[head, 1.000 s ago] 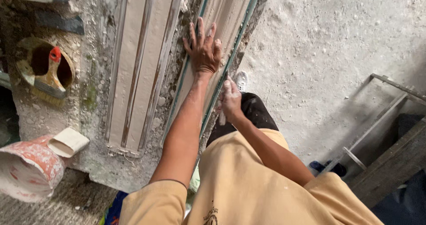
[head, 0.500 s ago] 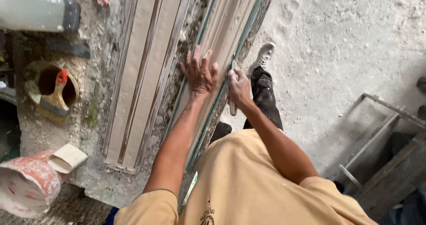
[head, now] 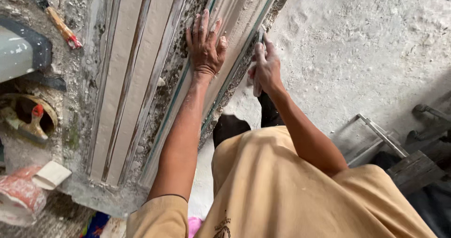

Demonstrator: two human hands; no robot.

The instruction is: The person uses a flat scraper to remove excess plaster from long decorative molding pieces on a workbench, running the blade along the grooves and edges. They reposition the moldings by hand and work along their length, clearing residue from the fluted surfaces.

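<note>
My left hand (head: 205,45) lies flat, fingers spread, on a long pale moulded strip (head: 235,17) that rests on a rough, dusty work surface (head: 80,78). My right hand (head: 265,66) is closed around a small pale tool or block, pressed against the strip's right edge with the index finger stretched along it. What the tool is cannot be made out. Two more pale strips (head: 127,78) lie side by side to the left of my left hand.
A red-handled tool (head: 58,24) lies at the upper left. A round tin (head: 28,118) holds another red-tipped tool. A red and white bag (head: 21,193) sits lower left. The dusty white floor (head: 366,45) spreads right, with a metal frame (head: 380,134) and wooden planks (head: 418,170).
Both hands have slid farther up along the strip. The view has shifted, so the tin and bag sit lower left and a red-handled tool has come into sight.
</note>
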